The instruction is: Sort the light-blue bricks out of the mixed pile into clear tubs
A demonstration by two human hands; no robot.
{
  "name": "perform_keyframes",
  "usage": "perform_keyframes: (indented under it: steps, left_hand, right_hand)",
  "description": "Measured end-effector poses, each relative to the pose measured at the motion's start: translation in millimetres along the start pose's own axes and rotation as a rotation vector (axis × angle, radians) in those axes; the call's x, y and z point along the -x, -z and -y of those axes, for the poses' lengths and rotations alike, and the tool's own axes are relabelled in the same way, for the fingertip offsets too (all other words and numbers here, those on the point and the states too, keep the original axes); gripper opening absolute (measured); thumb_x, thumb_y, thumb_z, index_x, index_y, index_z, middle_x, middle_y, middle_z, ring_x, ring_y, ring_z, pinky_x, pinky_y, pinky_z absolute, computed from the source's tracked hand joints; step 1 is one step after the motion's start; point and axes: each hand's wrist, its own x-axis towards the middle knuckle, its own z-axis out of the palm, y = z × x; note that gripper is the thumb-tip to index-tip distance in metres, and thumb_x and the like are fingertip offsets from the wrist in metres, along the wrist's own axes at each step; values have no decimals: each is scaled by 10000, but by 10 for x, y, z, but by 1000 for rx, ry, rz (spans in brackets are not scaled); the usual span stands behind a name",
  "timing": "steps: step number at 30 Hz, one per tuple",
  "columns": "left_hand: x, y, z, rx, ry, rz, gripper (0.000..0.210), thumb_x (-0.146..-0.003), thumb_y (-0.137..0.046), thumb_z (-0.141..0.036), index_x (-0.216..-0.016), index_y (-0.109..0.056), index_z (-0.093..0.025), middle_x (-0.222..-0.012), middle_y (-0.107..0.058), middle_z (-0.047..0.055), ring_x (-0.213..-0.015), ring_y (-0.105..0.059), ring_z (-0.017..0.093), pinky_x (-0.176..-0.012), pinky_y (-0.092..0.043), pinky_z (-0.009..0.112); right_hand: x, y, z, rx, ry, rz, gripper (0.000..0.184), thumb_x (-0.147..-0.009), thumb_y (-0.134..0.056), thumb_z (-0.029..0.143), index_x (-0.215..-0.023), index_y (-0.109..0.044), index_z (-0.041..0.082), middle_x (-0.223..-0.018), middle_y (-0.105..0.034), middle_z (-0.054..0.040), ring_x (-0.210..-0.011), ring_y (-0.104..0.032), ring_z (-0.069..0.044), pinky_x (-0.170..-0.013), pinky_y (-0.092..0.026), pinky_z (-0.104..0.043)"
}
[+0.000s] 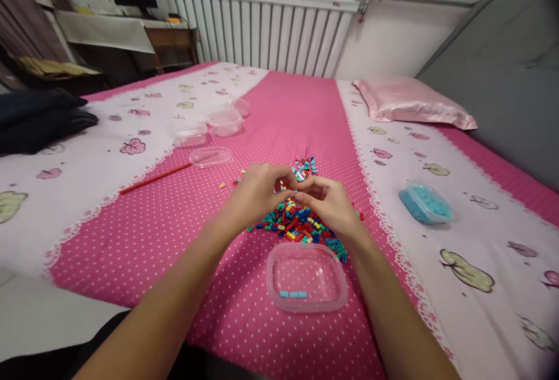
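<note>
Above a heap of small multicoloured plastic bricks (301, 220), my left hand (264, 190) and my right hand (325, 199) meet at the fingertips. Both are closed in a pinch, thumbs against fingers. Whatever sits between the fingertips is too small or hidden to make out. Just in front of the heap, nearest to me, stands a clear plastic container (273, 287). Inside it lies a short row of light blue bricks (293, 294) near the front side.
A lidded tub of turquoise pieces (425, 202) is at the right. Left of the heap lie a red stick (155, 178), a clear lid (211, 157) and clear containers (225, 119). A pink pillow (410, 100) and a radiator (262, 31) are at the back.
</note>
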Motion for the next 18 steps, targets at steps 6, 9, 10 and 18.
perform_keyframes:
  steps: [6, 9, 10, 18]
  left_hand:
    - [604, -28, 135, 192, 26, -16, 292, -978, -536, -296, -1251, -558, -197, -1137, -696, 71, -914, -674, 182, -802, -530, 326]
    - [963, -85, 200, 386, -12, 227, 632, -904, -641, -501, -1438, -409, -255, -1414, -568, 112, -1248, -596, 266, -1005, -519, 420]
    - [1050, -137, 209, 402, -3, 282, 928, -761, -787, -538, -1509, -305, -276, -1514, -465, 133, -1363, -499, 314, -1099, -453, 478]
    - [907, -411, 221, 223, -180, 271, 1060, -662, -740, -173, -1563, -181, -178, -1582, -348, 174, -1445, -391, 324, -1206, -334, 469]
  right_hand:
    - [319, 241, -9, 206, -15, -229, 344, -668, -840, 477, -816, -719, 191, -800, -741, -44, -755, -689, -196, -749, -554, -346]
    - [920, 360, -173, 333, -32, -495, 363, -742, -759, 531, -848, -697, 189, -846, -734, -66, -780, -672, -221, -771, -540, -383]
    - [1140, 375, -254, 376, -45, -569, 374, -751, -747, 542, -848, -696, 184, -839, -728, -73, -775, -665, -231, -769, -535, -398]
    - [1607, 370, -831, 513, -146, -679, 326, -956, -629, 384, -1196, -624, 163, -1190, -648, -84, -1015, -651, -216, -876, -563, -429]
